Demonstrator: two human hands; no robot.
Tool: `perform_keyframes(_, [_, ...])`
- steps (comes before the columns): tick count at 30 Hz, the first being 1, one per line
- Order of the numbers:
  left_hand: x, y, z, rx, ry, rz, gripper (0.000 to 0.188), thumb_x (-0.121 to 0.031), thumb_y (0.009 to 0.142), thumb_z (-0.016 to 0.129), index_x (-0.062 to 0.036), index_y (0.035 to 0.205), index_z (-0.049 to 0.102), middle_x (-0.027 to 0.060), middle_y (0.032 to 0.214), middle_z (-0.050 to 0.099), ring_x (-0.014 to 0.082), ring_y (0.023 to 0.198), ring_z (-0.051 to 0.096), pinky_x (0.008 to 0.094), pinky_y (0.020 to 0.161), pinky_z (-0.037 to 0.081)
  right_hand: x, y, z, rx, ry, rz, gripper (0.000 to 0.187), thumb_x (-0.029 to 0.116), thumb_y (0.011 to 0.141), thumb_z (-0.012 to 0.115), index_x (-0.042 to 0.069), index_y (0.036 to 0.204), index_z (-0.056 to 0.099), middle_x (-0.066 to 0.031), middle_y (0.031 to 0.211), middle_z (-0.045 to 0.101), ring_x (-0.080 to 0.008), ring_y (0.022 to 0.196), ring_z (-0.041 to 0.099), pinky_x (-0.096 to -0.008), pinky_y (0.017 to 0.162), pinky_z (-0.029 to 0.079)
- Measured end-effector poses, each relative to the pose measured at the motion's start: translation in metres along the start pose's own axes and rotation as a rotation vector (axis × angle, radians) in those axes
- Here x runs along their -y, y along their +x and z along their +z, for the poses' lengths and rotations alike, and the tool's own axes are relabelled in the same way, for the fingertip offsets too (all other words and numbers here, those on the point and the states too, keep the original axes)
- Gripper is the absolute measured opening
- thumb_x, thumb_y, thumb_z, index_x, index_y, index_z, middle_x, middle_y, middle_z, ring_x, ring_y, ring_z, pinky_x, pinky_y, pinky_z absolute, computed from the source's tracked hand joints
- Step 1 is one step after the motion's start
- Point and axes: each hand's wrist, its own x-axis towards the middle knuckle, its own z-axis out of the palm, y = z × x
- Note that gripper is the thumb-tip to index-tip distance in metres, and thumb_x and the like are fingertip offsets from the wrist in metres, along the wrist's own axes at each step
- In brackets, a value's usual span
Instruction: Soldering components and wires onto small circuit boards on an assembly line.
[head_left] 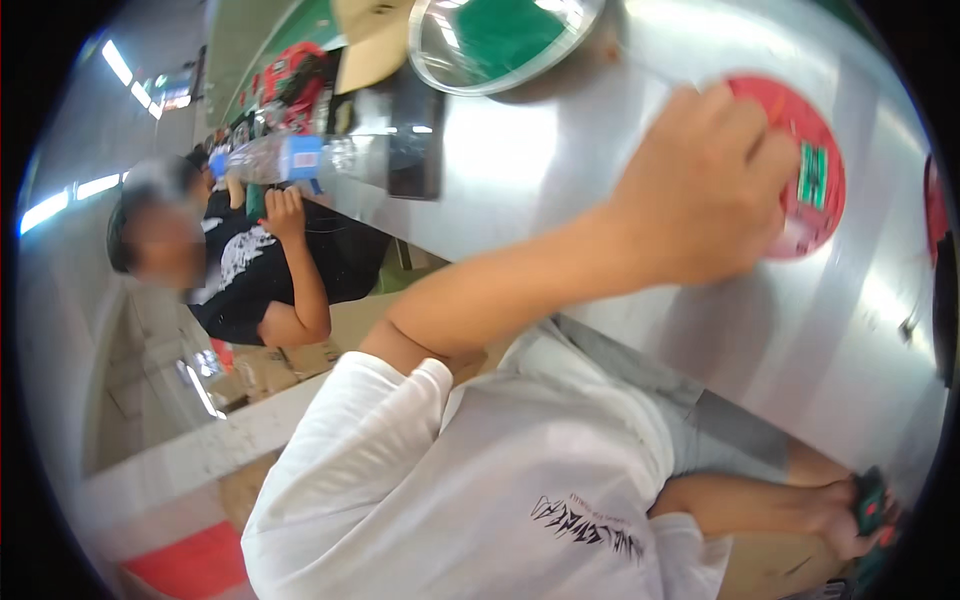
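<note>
My left hand (700,190) is over the left part of a flat red disc (820,120) on the metal table. Its fingers are curled and closed, and whatever they may grip is hidden under them. Beside the fingertips, a small green rectangular piece (813,175) with pale marks lies on the disc. Low at the right edge, my right hand (845,520) is closed around a dark green and black object (870,503) with a bit of red. Its kind is not clear there, at the blurred rim of the view.
A shiny metal bowl (425,70) with a green inside stands at the far side of the table (620,340). Left of it lie a dark phone-like slab (415,150) and a clear bottle (270,160). A co-worker in a black shirt (250,260) sits at the left.
</note>
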Motion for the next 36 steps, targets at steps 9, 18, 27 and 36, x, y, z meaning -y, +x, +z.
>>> perform_keyframes(9, [-0.013,-0.001,-0.007,-0.088,0.028,0.035,0.033,-0.025,0.073,0.068,-0.0004,0.093,0.063,0.0137,0.090,0.059,0.0311,0.088,0.056,0.0433,0.082,0.046,-0.069,-0.061,0.113,0.093,0.156,0.263,0.027,0.012,0.080,0.060,-0.009,0.095,0.067,-0.0196,0.087,0.066,-0.0289,0.083,0.065,-0.0375,0.072,0.055])
perform_keyframes(18, [-0.010,-0.004,-0.009,-0.044,0.078,0.009,0.025,-0.026,0.077,0.065,-0.0038,0.088,0.065,0.0107,0.087,0.063,0.0270,0.087,0.055,0.0390,0.080,0.043,-0.052,-0.095,0.129,0.146,-0.003,0.427,0.027,0.012,0.082,0.060,-0.008,0.099,0.067,-0.0177,0.088,0.066,-0.0276,0.082,0.064,-0.0374,0.071,0.055])
perform_keyframes(27, [-0.018,0.003,-0.003,-0.122,-0.181,0.025,0.020,-0.015,0.070,0.067,-0.0027,0.085,0.061,0.0124,0.082,0.056,0.0318,0.079,0.055,0.0446,0.072,0.044,0.044,-0.070,0.053,-0.014,-0.285,0.223,0.029,0.013,0.088,0.063,-0.007,0.109,0.064,-0.0147,0.090,0.063,-0.0210,0.074,0.059,-0.0319,0.070,0.052])
perform_keyframes(36, [-0.007,0.030,-0.060,-0.039,-0.402,-0.156,0.004,-0.003,0.079,0.068,-0.0015,0.080,0.064,0.0129,0.074,0.061,0.0291,0.069,0.060,0.0398,0.064,0.047,0.056,-0.111,0.090,0.064,-0.142,0.236,0.046,-0.002,0.086,0.054,-0.009,0.130,0.044,-0.0184,0.105,0.058,-0.0180,0.073,0.056,-0.0337,0.070,0.050])
